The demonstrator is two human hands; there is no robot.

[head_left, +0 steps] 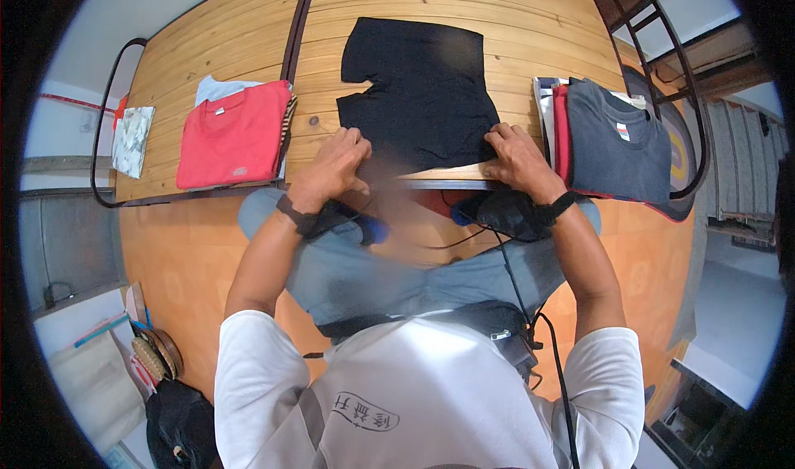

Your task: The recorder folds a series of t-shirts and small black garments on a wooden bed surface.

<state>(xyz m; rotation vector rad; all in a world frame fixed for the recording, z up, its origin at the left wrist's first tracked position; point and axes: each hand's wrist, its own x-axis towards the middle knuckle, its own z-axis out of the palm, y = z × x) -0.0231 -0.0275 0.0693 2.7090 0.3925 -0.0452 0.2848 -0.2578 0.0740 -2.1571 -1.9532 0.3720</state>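
Observation:
A pair of black shorts lies spread on the slatted wooden surface in front of me, its leg openings toward the left and a straight edge on the right. My left hand is at the near left corner, fingers bent over the cloth's edge. At the near right corner, my right hand has its curled fingers on the fabric. Both hands appear to grip the cloth, though the undersides of the fingers are hidden. A blurred patch covers part of the near edge between them.
Folded clothes with a red T-shirt on top lie to the left, beside a pale patterned packet. A stack topped by a dark grey T-shirt is on the right. A metal ladder rises at far right. A black cable runs beside my body.

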